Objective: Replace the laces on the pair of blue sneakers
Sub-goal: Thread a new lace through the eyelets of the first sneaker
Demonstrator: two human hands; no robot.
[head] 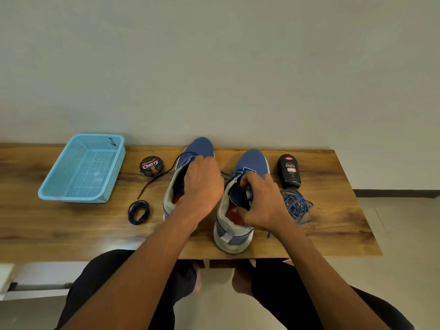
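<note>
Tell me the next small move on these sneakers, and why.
Probably draw the dark lace onward through the right sneaker's eyelets. Both hands work at that shoe: the right hand grips its tongue, while the left hand reaches across the left sneaker toward it. The bright blue lace lies loose by the bottle, seemingly removed already.

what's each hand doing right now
Left hand: fingers curled over the left sneaker; grip cannot be told.
Right hand: pinching the right sneaker at its tongue.
</note>
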